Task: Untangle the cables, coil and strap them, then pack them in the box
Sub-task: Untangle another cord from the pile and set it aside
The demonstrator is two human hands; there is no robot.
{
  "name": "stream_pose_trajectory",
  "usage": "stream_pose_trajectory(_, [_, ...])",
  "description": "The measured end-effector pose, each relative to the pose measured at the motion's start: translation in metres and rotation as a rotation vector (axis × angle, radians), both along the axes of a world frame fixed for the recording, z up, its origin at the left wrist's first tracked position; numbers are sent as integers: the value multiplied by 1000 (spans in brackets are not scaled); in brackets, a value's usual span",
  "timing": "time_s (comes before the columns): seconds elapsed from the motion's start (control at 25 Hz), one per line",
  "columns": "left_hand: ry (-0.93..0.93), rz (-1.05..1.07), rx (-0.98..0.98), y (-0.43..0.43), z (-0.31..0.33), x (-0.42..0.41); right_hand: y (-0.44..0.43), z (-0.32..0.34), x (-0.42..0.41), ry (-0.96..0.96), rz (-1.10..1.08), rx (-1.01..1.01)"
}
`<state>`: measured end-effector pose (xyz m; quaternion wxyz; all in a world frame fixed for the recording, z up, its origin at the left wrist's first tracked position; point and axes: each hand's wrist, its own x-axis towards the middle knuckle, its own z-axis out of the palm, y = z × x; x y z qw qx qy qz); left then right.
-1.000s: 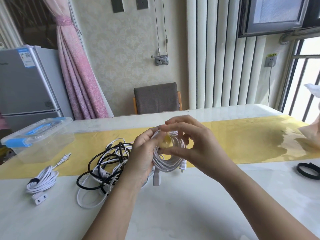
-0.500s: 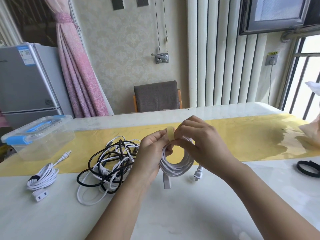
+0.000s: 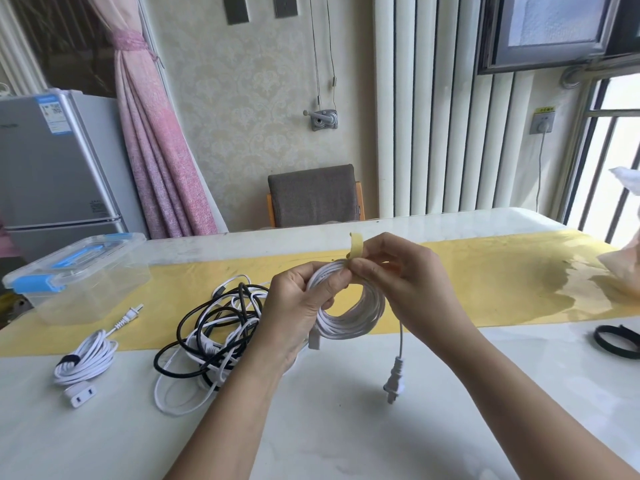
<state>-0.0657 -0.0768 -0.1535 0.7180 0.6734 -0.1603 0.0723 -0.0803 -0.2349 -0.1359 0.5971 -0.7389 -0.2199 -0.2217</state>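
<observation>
From the head camera, the left hand (image 3: 298,306) grips the white coil (image 3: 349,320) above the table (image 3: 346,427), while the right hand (image 3: 398,282) pinches a yellow strap (image 3: 356,247) at the coil's top. The coil's plug (image 3: 394,379) dangles toward the tabletop. Partly hidden behind the left wrist lies a tangle of black and white cables (image 3: 214,334). Farther left sit a strapped white cable (image 3: 86,358) and the lidded clear box (image 3: 76,278). A black strap (image 3: 616,341) lies far right.

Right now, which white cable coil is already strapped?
The small coil lying far left: a black strap binds it. The held coil has its yellow strap not yet closed.
</observation>
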Motion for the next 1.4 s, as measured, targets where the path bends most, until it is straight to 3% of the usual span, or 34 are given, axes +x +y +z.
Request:
stream_pose_trajectory(0.2, [33, -48, 20, 0, 1, -1, 5, -3, -4, -98, -106, 87])
stream_pose_trajectory(0.4, [-13, -32, 3, -3, 1, -3, 7, -10, 3, -483, -317, -171])
stream_pose_trajectory(0.6, [0, 32, -61, -10, 3, -7, 10, -12, 6, -542, -464, -469])
stream_pose_trajectory(0.88, [-230, 287, 117, -18, -6, -9, 12, -10, -1, -83, -162, -365])
stream_pose_trajectory(1.08, [-488, 463, 328, -10, -10, -2, 4, 3, -1, 497, 421, 258])
stream_pose_trajectory(1.16, [-523, 431, 351, -10, -11, -2, 2, 4, -1, 660, 624, 373])
stream_pose_trajectory(1.28, [-539, 389, 357, -9, -12, -3, 3, 3, 0, 729, 696, 458])
stream_pose_trajectory(1.4, [-480, 330, 455, -5, -8, -7, 4, 1, 4, 802, 689, 707])
